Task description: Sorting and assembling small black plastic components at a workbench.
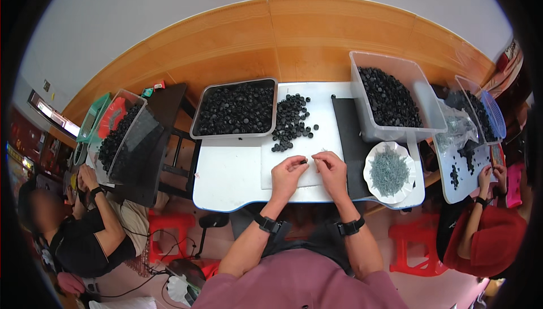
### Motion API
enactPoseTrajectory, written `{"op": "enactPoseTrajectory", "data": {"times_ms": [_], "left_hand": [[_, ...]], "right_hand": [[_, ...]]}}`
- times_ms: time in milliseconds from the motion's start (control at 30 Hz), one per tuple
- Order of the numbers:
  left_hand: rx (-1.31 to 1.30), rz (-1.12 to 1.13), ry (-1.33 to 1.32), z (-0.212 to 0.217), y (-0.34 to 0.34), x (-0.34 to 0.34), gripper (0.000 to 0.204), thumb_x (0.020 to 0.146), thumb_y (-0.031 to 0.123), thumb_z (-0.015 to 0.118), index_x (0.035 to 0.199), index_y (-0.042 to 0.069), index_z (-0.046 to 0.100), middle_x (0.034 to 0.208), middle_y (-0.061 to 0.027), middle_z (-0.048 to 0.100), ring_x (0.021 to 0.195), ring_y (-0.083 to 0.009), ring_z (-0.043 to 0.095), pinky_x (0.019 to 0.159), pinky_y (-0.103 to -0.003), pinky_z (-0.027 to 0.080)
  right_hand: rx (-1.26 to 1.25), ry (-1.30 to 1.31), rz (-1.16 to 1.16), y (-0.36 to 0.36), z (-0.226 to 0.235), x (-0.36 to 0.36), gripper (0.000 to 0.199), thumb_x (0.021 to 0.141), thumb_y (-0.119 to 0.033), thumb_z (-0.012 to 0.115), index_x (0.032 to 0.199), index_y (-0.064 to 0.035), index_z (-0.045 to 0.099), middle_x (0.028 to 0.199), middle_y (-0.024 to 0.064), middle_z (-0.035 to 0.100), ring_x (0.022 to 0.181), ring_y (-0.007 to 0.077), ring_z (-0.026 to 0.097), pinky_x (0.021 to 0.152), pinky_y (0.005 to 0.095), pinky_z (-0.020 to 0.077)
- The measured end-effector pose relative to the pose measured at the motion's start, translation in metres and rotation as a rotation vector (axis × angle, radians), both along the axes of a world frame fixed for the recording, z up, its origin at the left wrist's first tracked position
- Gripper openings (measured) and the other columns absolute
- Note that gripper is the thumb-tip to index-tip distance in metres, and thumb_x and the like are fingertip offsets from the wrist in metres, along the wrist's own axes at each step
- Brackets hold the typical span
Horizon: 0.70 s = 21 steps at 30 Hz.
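Near the front of the white table (220, 173), my left hand (287, 176) pinches a small round black cap (304, 162) between thumb and fingertips. My right hand (332, 173) is closed in a pinch just to its right, and whatever its fingertips hold is too small to make out. Both hands are over a white sheet (270, 165). Beyond them lies a loose pile of black caps (291, 117). To the right of my right hand, a white scalloped plate (370, 182) bears a heap of thin grey-green pieces (389, 172).
A metal tray (232, 137) full of black caps stands back left. Back right, a translucent plastic bin (396, 134) holds more black parts, by a black mat (350, 139). Co-workers sit left (90, 235) and right (486, 235) at neighbouring tables, near red stools (416, 247).
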<state>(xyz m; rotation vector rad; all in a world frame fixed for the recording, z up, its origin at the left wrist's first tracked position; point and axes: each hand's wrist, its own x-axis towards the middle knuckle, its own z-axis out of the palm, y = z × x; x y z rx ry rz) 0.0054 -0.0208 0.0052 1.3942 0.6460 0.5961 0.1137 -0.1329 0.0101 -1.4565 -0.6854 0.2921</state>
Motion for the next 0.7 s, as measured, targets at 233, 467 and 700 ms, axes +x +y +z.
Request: {"op": "enactPoseTrajectory", "data": {"times_ms": [233,467,700], "left_hand": [[-0.005,-0.026,-0.042,0.002,0.006,0.0,0.027,0.09,-0.001,0.077,0.115,-0.008,0.071,0.11,-0.0139,0.077,0.099,-0.0145,0.073,0.09,-0.026,0.058],[0.172,0.054,0.008,0.042,0.041,0.004,0.027,0.089,0.002,0.077,0.115,-0.003,0.074,0.107,-0.0077,0.077,0.093,-0.0124,0.071,0.084,-0.027,0.058],[0.757,0.295,-0.008,0.111,0.137,0.005,0.04,0.086,0.01,0.078,0.126,0.004,0.071,0.122,-0.0127,0.069,0.106,-0.0223,0.067,0.088,-0.034,0.055]], "right_hand": [[-0.002,-0.001,0.0,0.0,-0.002,0.001,0.013,0.093,0.004,0.065,0.102,0.0038,0.075,0.099,0.0068,0.071,0.07,0.0089,0.062,0.063,0.0231,0.0495],[0.058,0.008,-0.093,-0.002,-0.005,0.002,0.012,0.095,0.004,0.065,0.101,0.0036,0.075,0.095,0.0071,0.07,0.066,0.0088,0.062,0.059,0.0232,0.0482],[0.199,-0.026,-0.28,0.007,-0.009,0.004,0.012,0.097,0.003,0.065,0.104,0.0035,0.074,0.099,0.0075,0.069,0.067,0.0085,0.061,0.058,0.0229,0.0476]]}}
